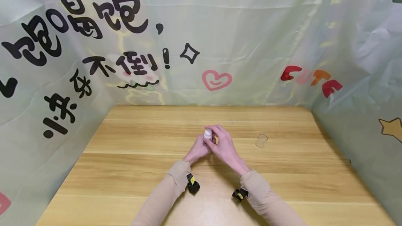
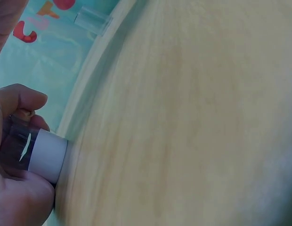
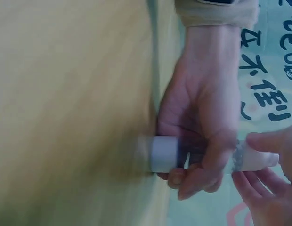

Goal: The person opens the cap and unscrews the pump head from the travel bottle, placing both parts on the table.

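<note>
A small clear bottle with a white lower end is gripped around its middle by my left hand, the fingers wrapped around it in the right wrist view. Its white top faces up between both hands in the head view. My right hand pinches the opposite, white end between thumb and fingers. In the left wrist view, the white lower end sticks out past the curled left hand. The bottle is held above the table.
A clear, open-looking cylinder stands on the wooden table to the right of the hands; it also shows in the left wrist view. Printed cloth walls enclose the table's back and sides.
</note>
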{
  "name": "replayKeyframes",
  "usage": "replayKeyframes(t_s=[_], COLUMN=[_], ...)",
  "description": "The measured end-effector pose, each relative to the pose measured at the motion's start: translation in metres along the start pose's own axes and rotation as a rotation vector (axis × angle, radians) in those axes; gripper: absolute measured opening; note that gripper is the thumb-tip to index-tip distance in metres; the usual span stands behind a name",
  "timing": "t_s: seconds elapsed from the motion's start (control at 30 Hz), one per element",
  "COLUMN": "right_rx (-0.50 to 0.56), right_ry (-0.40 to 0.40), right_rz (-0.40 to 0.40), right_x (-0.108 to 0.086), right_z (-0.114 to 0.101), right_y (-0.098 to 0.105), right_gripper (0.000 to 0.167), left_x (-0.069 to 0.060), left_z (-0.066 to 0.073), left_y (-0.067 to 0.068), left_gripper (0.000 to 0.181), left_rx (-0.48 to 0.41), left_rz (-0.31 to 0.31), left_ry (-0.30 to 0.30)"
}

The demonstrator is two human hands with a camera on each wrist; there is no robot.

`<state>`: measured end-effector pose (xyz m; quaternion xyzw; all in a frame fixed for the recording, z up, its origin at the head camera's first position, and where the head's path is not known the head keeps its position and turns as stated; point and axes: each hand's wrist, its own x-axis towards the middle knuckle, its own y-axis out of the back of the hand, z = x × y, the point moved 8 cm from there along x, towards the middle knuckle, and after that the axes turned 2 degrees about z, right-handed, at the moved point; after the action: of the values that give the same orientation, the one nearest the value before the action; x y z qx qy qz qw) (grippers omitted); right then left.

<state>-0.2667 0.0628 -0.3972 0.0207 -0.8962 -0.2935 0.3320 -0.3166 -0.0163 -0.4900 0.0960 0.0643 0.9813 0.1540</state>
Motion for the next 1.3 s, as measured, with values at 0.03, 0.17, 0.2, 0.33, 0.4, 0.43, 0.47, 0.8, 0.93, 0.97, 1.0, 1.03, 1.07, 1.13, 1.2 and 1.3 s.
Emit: replayKeyframes(t_s=[0.03,0.17,0.2,0.33,0.4,0.43,0.47,0.8,0.93,0.97,1.0,1.03,1.07,1.13,1.2,1.3], right_rx=[0.002,0.02,0.016,0.011,0.021,0.03,0.039,0.022,0.025,0.025,0.022,0.015,0.011,0.01,0.022,0.058], right_ry=[0.011,0.018,0.011,0.0,0.013,0.016,0.013,-0.005,-0.003,-0.005,-0.002,0.009,0.019,0.039,0.037,-0.004], right_rz=[-0.002,-0.037,-0.034,-0.006,-0.008,-0.017,-0.025,-0.004,0.001,0.013,0.025,0.034,0.04,0.047,0.034,0.001], right_x=[0.0004,0.0017,0.0016,0.0016,0.0016,0.0017,0.0018,-0.001,-0.0018,-0.002,-0.0019,-0.0019,-0.0018,-0.0014,-0.0009,-0.0003], right_z=[-0.0014,-0.0028,-0.0021,-0.0004,-0.0014,-0.0017,-0.0016,0.0006,0.0002,0.0003,0.0,-0.0004,-0.001,-0.0028,-0.003,-0.0021], right_y=[-0.0003,-0.0033,-0.0034,-0.0013,-0.0006,-0.0008,-0.001,0.0011,-0.0002,0.0002,0.0005,0.0007,0.0009,0.0015,0.0008,-0.0009], right_gripper=[0.044,0.043,0.043,0.042,0.042,0.044,0.045,0.04,0.044,0.044,0.043,0.042,0.04,0.037,0.036,0.039], left_x=[-0.0002,-0.0012,-0.0014,-0.0015,-0.0014,-0.0015,-0.0016,-0.0025,-0.0016,-0.0017,-0.0019,-0.002,-0.0022,-0.0022,-0.002,-0.0016], left_z=[0.0002,0.0019,0.0016,0.0011,0.0021,0.0028,0.003,0.0074,0.0028,0.0027,0.0024,0.0022,0.0018,0.001,0.0008,0.0023], left_y=[0.0009,0.0017,0.0016,0.0015,0.0017,0.0018,0.0016,0.0,-0.0006,-0.0004,-0.0001,0.0003,0.0008,0.0014,0.0014,0.0007], left_gripper=[0.006,0.007,0.007,0.004,0.004,0.005,0.007,0.008,0.006,0.006,0.007,0.009,0.011,0.013,0.015,0.016], left_rx=[-0.005,-0.022,-0.021,-0.01,-0.021,-0.024,-0.022,-0.015,0.0,0.01,0.023,0.027,0.027,0.011,-0.008,-0.03], left_rz=[0.009,0.006,0.002,-0.004,-0.004,-0.001,-0.003,-0.006,-0.009,-0.004,0.004,0.011,0.019,0.024,0.018,-0.004], left_ry=[-0.001,0.006,0.012,0.022,0.011,0.007,0.004,0.002,0.003,0.008,0.012,0.015,0.018,0.024,0.019,0.002])
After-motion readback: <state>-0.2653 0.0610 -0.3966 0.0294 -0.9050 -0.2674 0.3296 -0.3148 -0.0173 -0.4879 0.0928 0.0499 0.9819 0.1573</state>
